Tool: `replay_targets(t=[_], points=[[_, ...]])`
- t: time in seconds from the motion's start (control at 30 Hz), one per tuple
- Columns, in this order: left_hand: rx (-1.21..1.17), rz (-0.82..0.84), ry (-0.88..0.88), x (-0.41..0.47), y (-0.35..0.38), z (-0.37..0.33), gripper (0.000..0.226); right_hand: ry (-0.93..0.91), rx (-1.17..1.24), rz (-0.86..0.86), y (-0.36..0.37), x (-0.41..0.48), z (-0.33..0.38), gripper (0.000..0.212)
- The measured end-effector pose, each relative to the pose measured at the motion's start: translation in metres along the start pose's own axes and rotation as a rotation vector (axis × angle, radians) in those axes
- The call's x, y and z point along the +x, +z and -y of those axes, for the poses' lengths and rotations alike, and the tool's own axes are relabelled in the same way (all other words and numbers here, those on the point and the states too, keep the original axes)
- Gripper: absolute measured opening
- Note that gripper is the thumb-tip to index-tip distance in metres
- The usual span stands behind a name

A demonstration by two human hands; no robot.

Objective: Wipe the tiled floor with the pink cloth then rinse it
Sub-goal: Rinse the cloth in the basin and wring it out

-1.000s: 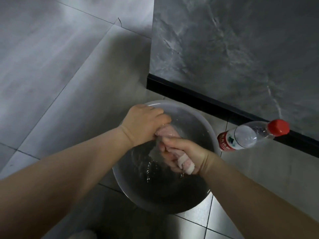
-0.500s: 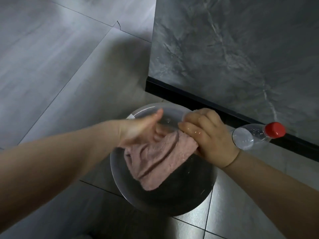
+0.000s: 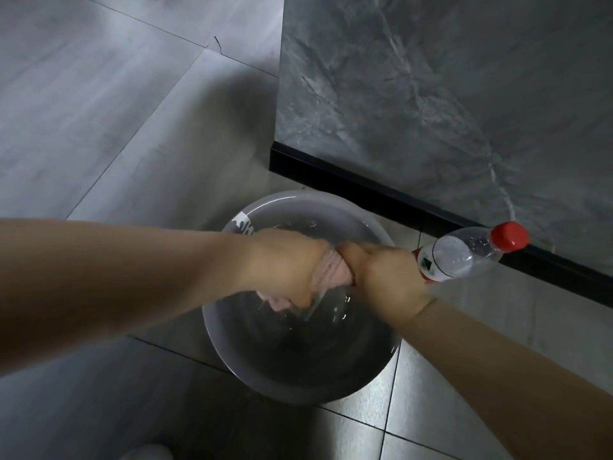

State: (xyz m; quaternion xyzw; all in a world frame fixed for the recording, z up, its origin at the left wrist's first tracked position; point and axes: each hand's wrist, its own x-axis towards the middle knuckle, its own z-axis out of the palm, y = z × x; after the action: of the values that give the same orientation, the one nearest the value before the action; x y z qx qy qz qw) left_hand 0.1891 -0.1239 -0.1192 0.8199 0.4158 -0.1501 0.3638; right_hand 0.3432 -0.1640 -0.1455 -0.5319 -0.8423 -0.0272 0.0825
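Note:
The pink cloth (image 3: 331,272) is bunched into a tight roll above a clear plastic basin (image 3: 331,390) that stands on the grey tiled floor (image 3: 99,111). My left hand (image 3: 285,267) grips the roll's left end and my right hand (image 3: 384,277) grips its right end, knuckles close together. Water runs off the cloth into the basin, which holds water with ripples. Most of the cloth is hidden inside my fists.
A clear plastic bottle (image 3: 464,254) with a red cap stands just right of the basin, close to my right wrist. A dark marble wall (image 3: 447,94) with a black skirting strip (image 3: 365,190) runs behind both. Something pale shows at the bottom edge (image 3: 146,453).
Half a second ago the cloth hung spread open between my hands over the basin. Now both hands have closed together and bunched it into a tight roll, with water streaming down.

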Motion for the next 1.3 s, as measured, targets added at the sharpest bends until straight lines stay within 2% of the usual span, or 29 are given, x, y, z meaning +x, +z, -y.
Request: replay_targets(t=[0.07,0.1,0.13,0.2,0.27,0.3,0.33,0.37,0.43,0.47,0.63,0.73,0.77,0.8,0.83,0.87,0.93,1.0,1.1,1.17,1.2,1.27,1.3], points=[[0.464,-0.125,0.094,0.006,0.002,0.005,0.038,0.322,0.184,0.326,-0.004,0.003,0.023,0.018],[0.578,-0.138,0.141,0.008,0.004,0.007,0.034,0.492,0.423,0.444,-0.006,0.003,0.034,0.009],[0.651,-0.137,0.18,0.01,0.003,0.008,0.032,0.653,0.694,0.479,-0.005,0.002,0.038,0.005],[0.741,-0.132,0.253,0.014,-0.003,0.007,0.031,0.854,1.082,0.435,-0.001,0.002,0.04,0.018],[0.79,-0.172,0.296,0.02,-0.009,0.008,0.031,0.966,1.325,0.392,-0.005,0.001,0.043,0.021],[0.817,-0.248,0.394,0.022,-0.013,0.009,0.03,1.0,1.467,0.393,-0.007,0.0,0.045,0.021],[0.834,-0.408,0.588,0.025,-0.014,0.015,0.029,1.028,1.626,0.415,-0.008,0.0,0.046,0.022],[0.844,-0.502,0.679,0.027,-0.016,0.02,0.028,1.039,1.774,0.462,-0.01,-0.001,0.046,0.029],[0.809,-0.53,0.677,0.023,-0.021,0.023,0.026,1.003,1.953,0.615,-0.011,-0.002,0.046,0.041],[0.792,-0.537,0.683,0.023,-0.021,0.025,0.024,0.978,1.997,0.675,-0.011,-0.002,0.046,0.039],[0.75,-0.555,0.678,0.019,-0.014,0.024,0.028,0.88,2.001,0.772,-0.007,-0.002,0.044,0.035],[0.627,-0.586,0.614,0.016,-0.017,0.023,0.02,0.885,2.05,0.732,-0.008,-0.004,0.04,0.02],[0.547,-0.605,0.595,0.015,-0.018,0.024,0.026,0.906,2.027,0.708,-0.009,-0.004,0.035,0.019],[0.408,-0.578,0.536,0.011,-0.02,0.026,0.041,0.914,1.975,0.687,-0.011,-0.005,0.03,0.017],[0.225,-0.541,0.443,0.005,-0.024,0.029,0.055,0.901,1.89,0.661,-0.012,-0.007,0.024,0.016],[0.038,-0.473,0.334,-0.002,-0.027,0.033,0.061,0.874,1.776,0.637,-0.013,-0.008,0.02,0.016],[-0.306,-0.33,0.186,-0.014,-0.03,0.038,0.042,0.79,1.577,0.575,-0.015,-0.008,0.015,0.008],[-0.51,-0.369,0.148,-0.02,-0.031,0.043,0.027,0.711,1.491,0.493,-0.018,-0.005,0.017,0.02],[-0.756,-0.434,0.11,-0.029,-0.035,0.043,0.026,0.504,1.322,0.353,-0.019,0.006,0.024,0.027],[-0.877,-0.443,0.117,-0.037,-0.039,0.042,0.023,0.38,1.201,0.341,-0.026,0.017,0.027,0.035],[-0.939,-0.441,0.132,-0.041,-0.044,0.037,0.022,0.356,1.215,0.337,-0.031,0.024,0.029,0.04],[-1.085,-0.447,0.157,-0.047,-0.053,0.032,0.011,0.366,1.36,0.337,-0.042,0.037,0.03,0.025],[-1.154,-0.476,0.15,-0.047,-0.054,0.031,0.012,0.339,1.403,0.326,-0.047,0.042,0.029,0.027]])
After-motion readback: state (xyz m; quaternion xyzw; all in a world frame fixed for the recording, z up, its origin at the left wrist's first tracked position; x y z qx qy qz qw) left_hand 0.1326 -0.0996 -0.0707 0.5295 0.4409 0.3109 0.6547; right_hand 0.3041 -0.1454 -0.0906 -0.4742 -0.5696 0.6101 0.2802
